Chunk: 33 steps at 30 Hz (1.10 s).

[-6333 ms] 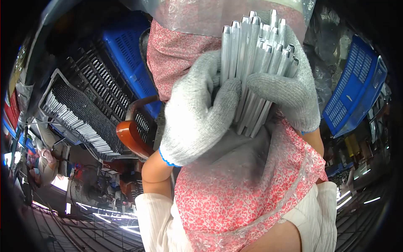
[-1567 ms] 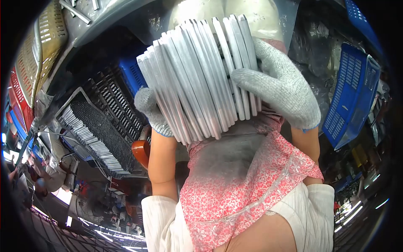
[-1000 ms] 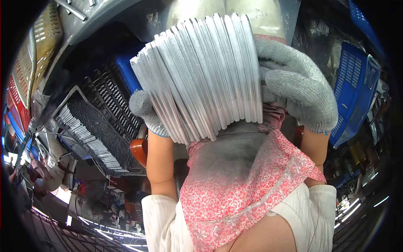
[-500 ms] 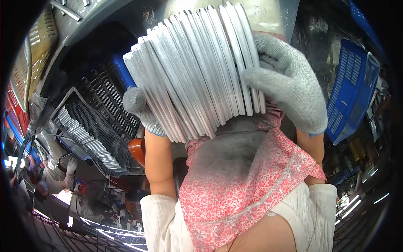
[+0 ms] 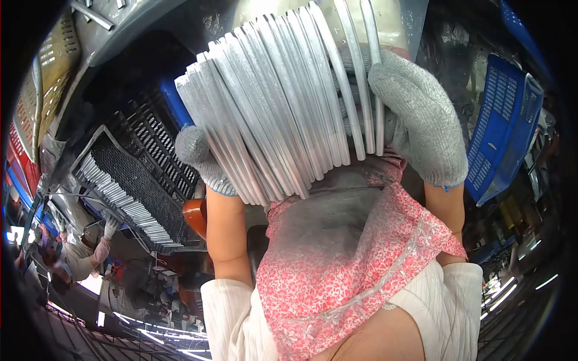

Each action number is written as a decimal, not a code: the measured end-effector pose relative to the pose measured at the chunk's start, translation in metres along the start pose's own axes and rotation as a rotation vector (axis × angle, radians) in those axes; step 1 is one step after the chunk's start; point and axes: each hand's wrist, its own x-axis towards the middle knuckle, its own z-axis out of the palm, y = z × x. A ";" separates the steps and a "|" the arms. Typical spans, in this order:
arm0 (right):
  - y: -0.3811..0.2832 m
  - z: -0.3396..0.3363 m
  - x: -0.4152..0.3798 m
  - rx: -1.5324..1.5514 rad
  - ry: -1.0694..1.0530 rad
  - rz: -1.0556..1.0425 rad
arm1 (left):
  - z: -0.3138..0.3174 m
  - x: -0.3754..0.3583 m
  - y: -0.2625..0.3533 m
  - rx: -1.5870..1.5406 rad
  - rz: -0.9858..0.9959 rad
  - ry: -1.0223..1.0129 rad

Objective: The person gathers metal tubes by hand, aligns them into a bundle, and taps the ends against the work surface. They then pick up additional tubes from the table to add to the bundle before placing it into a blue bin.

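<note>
A fanned row of silvery metal strips (image 5: 265, 108) stands on edge before me, above my pink floral apron (image 5: 337, 271). At the row's left end my left hand (image 5: 201, 157), in a grey knit glove, is closed round the strips; its thumb shows and its other fingers are hidden behind them. My right hand (image 5: 424, 117), gloved alike, is closed at the right end. Its thumb presses on the outermost strip (image 5: 372, 36), and its fingers pass behind the last few. Gaps separate these end strips from the tightly packed rest.
At left, a black crate (image 5: 129, 129) stands by a dark tray holding a row of similar metal pieces (image 5: 132, 207). A blue crate (image 5: 497, 129) is at right. Loose metal pieces (image 5: 93, 17) lie on a grey surface at upper left. Another person's gloved hand (image 5: 111, 227) shows at far left.
The end strips have spread apart, opening gaps at the right. My right thumb has moved up along the outermost strip. My left hand has hardly moved. The other person's hand has risen toward the tray.
</note>
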 end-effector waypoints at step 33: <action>0.046 -0.041 0.006 0.023 -0.122 -0.257 | -0.017 -0.006 0.004 0.016 0.040 -0.017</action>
